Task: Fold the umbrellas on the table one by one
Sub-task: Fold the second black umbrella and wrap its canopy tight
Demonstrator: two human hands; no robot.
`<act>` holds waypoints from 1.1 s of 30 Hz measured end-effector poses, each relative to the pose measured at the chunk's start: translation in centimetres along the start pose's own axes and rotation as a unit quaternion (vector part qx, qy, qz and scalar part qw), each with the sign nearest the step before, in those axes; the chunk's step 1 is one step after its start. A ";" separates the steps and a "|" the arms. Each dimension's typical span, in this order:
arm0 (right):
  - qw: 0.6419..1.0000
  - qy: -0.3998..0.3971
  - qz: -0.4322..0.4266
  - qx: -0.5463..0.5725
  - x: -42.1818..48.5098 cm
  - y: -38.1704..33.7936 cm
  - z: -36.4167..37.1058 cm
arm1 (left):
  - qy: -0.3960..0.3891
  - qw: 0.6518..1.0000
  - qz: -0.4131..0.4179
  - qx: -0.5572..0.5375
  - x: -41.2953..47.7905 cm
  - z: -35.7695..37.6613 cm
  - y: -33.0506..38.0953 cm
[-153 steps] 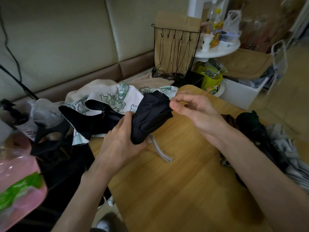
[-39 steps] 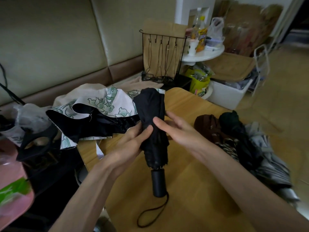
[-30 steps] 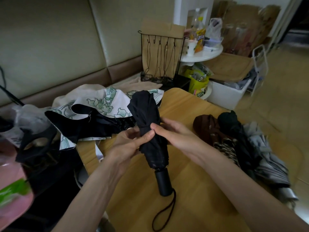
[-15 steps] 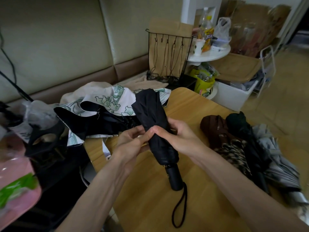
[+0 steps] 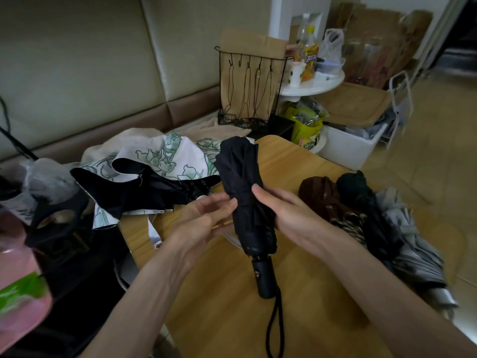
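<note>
Right now my right hand [image 5: 289, 215] is wrapped round the middle of the black umbrella [image 5: 245, 197], thumb laid across the front of the bunched cloth, the other fingers curled behind it. The canopy is matte black fabric, rolled into a lumpy cylinder, its soft pleats flaring loose above my thumb. Below my palm it narrows to a smooth, stubby black handle [image 5: 263, 277], and a thin cord wrist strap [image 5: 276, 324] trails from its end toward me over the pale, grainy wooden table [image 5: 219, 319]. I can't tell whether the handle touches the wood.

My left hand [image 5: 204, 220] sits just left of the roll, fingers relaxed and a little apart, one fingertip touching the cloth, gripping nothing.

Beyond my left hand sprawls a floral umbrella [image 5: 165, 156], white with green flowers, black underneath, crumpled. To the right of my right hand lies a heap of bundled ones, pressed together: a brown umbrella [image 5: 317, 195], a dark umbrella [image 5: 361, 192] and a grey umbrella [image 5: 413, 241].
</note>
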State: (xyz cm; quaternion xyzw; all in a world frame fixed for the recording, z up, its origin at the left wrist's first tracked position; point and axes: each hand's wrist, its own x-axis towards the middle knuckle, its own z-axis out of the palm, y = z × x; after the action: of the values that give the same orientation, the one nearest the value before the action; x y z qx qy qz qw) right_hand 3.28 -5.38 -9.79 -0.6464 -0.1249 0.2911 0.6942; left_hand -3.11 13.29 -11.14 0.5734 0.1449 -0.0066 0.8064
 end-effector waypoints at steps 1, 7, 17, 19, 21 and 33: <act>1.000 -0.002 -0.003 -0.008 -0.1 0.1 0.0 | 0.002 1.000 -0.002 -0.002 0.0 0.0 -0.1; 0.995 0.032 -0.051 -0.074 -0.2 0.3 0.9 | 0.006 1.000 0.005 0.017 0.0 0.1 -0.4; 0.987 0.116 -0.064 -0.095 0.2 0.3 0.5 | -0.004 0.996 -0.026 0.080 0.2 1.6 -0.8; 0.993 0.080 -0.033 -0.081 -0.3 0.3 0.0 | -0.053 0.993 -0.064 0.079 0.2 2.2 -1.1; 0.994 0.066 -0.003 -0.088 -0.6 0.5 -0.2 | -0.076 0.993 -0.083 0.039 0.0 2.6 -1.2; 0.847 0.244 -0.261 -0.393 -0.5 1.4 1.0 | 0.030 1.000 -0.006 -0.001 -0.4 1.9 -0.6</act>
State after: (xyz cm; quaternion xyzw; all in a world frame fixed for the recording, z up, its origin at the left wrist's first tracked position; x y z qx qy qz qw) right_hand 2.04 -4.85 -10.90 -0.8590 -0.2196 -0.1413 0.4404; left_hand -3.16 11.26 -11.05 0.5715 0.1723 0.0064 0.8023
